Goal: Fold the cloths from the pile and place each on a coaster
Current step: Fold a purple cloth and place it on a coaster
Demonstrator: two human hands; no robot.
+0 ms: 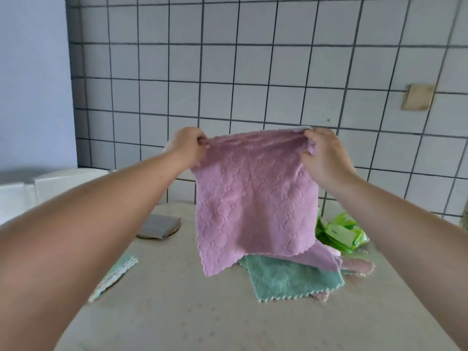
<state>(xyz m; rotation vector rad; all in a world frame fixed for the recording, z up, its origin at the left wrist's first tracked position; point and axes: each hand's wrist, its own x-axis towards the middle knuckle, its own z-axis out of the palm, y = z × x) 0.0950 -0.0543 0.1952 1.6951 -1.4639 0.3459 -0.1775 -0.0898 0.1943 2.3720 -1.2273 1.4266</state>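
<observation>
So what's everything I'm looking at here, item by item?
Held cloth: one, pink, hanging in the air above the pile.
Pile cloths: at least three, a green one between pink ones, on the table right of centre.
Folded grey cloth: one, on a round coaster, far left of table.
Folded green cloth: one, on a coaster, near left, partly behind the arm.
Green packet: one, behind the pile.
Table: one, beige.
Tiled wall: white, dark grout.
Left hand: pinches the cloth's top left corner.
Right hand: pinches the top right corner.
</observation>
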